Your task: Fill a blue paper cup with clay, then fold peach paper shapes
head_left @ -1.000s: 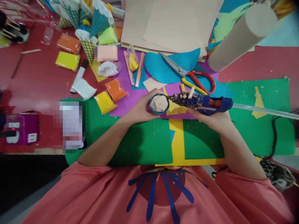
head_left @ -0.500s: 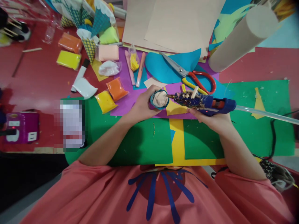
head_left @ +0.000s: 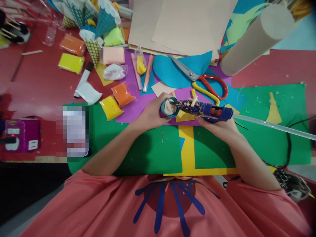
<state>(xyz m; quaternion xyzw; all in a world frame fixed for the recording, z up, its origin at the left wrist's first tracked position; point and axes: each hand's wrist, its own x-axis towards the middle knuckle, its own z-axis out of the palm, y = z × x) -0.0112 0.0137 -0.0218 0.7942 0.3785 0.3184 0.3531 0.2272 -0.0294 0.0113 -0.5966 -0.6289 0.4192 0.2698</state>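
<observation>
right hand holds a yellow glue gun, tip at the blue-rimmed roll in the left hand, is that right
Not quite: the glue gun is blue, as the head view shows. The right hand does hold it, tip at the blue-rimmed roll in the left hand.

A: Which colours sit mid-frame?
B: A dark-blue, pistol-shaped plastic glue gun (head_left: 222,113) and a teal-rimmed round roll (head_left: 169,109), whitish inside.
A: Upper left?
B: A small yellow cone (head_left: 93,52) with dark gridding, and a flat red counter (head_left: 41,77).
</observation>
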